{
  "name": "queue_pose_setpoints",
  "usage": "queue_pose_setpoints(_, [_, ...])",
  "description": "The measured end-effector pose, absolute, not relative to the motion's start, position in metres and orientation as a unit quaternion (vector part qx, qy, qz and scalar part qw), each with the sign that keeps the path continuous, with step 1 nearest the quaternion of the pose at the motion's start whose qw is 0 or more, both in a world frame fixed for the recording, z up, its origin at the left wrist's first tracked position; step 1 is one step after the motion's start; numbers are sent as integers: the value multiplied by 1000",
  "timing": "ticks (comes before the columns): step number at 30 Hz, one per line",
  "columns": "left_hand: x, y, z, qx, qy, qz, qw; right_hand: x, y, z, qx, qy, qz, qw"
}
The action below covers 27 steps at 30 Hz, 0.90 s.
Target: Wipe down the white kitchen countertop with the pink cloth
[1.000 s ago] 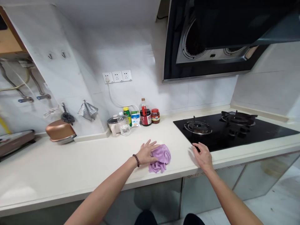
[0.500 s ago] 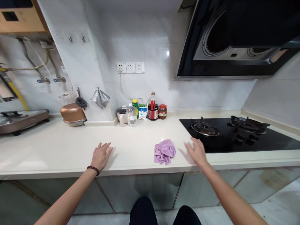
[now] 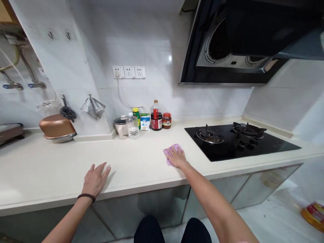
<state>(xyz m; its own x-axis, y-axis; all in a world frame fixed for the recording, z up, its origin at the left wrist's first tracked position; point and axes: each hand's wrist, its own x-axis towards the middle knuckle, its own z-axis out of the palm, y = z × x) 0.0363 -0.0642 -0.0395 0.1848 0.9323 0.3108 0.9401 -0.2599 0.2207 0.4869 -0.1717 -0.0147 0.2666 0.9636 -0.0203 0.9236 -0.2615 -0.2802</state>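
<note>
A crumpled purple cloth [image 3: 168,162] lies on the pale countertop [image 3: 136,158] near its front edge. My right hand [image 3: 177,157] presses down over it, fingers bent onto the fabric and covering much of it. To the left, my left hand [image 3: 95,179] hovers over or rests lightly on the counter near the edge, fingers apart, holding nothing. A dark beaded bracelet circles that wrist.
A black gas stove [image 3: 240,141] is set into the counter on the right, under a range hood [image 3: 222,74]. Along the wall stand a small pot [image 3: 120,128], a clear plastic bottle [image 3: 132,128], a sauce bottle [image 3: 156,119] and a red-lidded jar [image 3: 166,121]. Farther left sits a copper-coloured pan [image 3: 57,126].
My right hand has moved left from beside the stove onto the purple cloth, which now looks flatter. The view has turned a little to the right. My left hand stays apart from everything but the counter.
</note>
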Motion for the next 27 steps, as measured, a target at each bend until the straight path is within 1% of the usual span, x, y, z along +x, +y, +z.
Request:
queue_pose_setpoints(4, [38, -66, -39, -762, -617, -198, 18, 551, -183, -11, -833, -537, 62, 115])
queue_pose_setpoints(7, [38, -67, -39, -759, -616, -210, 16, 581, -193, -13, -846, -515, 24, 137])
queue_pose_setpoints(12, [38, -68, -40, -761, -603, -241, 14, 583, -201, -24, -821, -541, -29, 180])
queue_pose_setpoints(16, [40, -71, -40, -756, -600, -261, 0, 566, -212, -31, -812, -544, -45, 206])
queue_pose_setpoints(19, [42, -73, -38, -755, -601, -262, -15, 560, -226, -27, -801, -553, -34, 229])
queue_pose_setpoints(24, [42, -78, -32, -749, -615, -246, -21, 577, -269, 0, -793, -532, 6, 296])
queue_pose_setpoints(25, [42, -79, -32, -750, -614, -245, -20, 586, -284, 5, -791, -519, 26, 321])
queue_pose_setpoints(27, [42, -81, -30, -753, -611, -243, -20, 611, -324, 11, -778, -485, 108, 385])
